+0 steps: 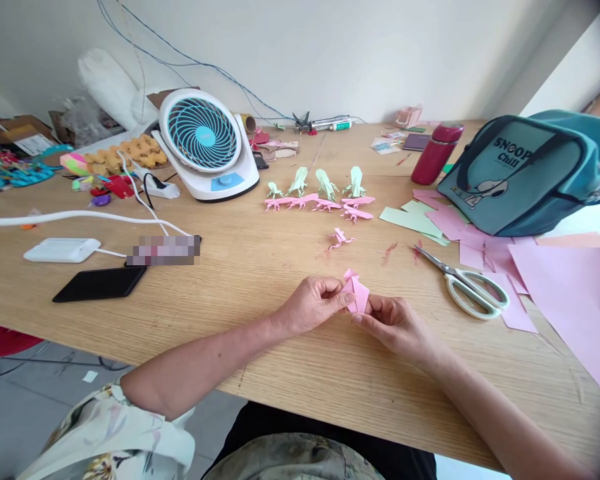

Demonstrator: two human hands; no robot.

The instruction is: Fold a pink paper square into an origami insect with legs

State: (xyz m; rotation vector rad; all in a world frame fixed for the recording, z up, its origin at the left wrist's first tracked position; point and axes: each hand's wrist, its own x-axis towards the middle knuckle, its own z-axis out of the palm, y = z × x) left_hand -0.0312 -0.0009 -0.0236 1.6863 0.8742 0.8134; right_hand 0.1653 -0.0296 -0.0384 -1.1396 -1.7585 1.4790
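Note:
A small folded piece of pink origami paper (359, 295) is held just above the front part of the wooden table (290, 360). My left hand (316, 303) pinches its left side, thumb lying across the front. At the lower right edge, my right hand (395, 323) grips it between thumb and fingers. Beyond the hands stands a single pink origami figure (339, 238) with thin legs. Farther back, several pink figures (325, 203) and several pale green origami figures (325, 183) are lined up in rows.
Scissors (463, 280) lie right of my hands, beside loose pink and green paper sheets (570, 293). A teal bag (525, 173) and red bottle (437, 153) stand behind them. At left are a fan (205, 147), a black phone (100, 283) and a white power bank (63, 250) with cables.

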